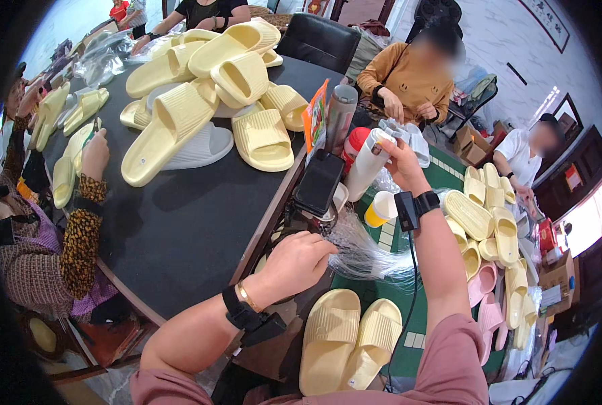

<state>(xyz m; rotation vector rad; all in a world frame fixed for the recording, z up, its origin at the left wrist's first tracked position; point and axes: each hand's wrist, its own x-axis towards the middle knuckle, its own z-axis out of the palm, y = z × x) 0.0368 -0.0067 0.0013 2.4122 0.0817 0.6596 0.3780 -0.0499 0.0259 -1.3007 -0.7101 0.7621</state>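
Observation:
My right hand [403, 162] is wrapped round the upper part of a white bottle [367, 164] with a grey top. My left hand [293, 262] is closed, its fingertips beside a bundle of thin clear plastic strands [368, 253]; whatever it pinches is hidden. A pair of pale yellow slide sandals [331, 331] lies in front of me, below the strands. Close to the bottle stand a white and yellow cup [380, 208], a black phone [320, 182] and a red-lidded container [357, 140].
A heap of yellow and grey slides [200, 111] covers the far part of the dark table [179, 223]. More yellow and pink slides [486, 223] are piled at the right of the green table [443, 324]. A grey tumbler [341, 111] stands upright. Co-workers sit around both tables.

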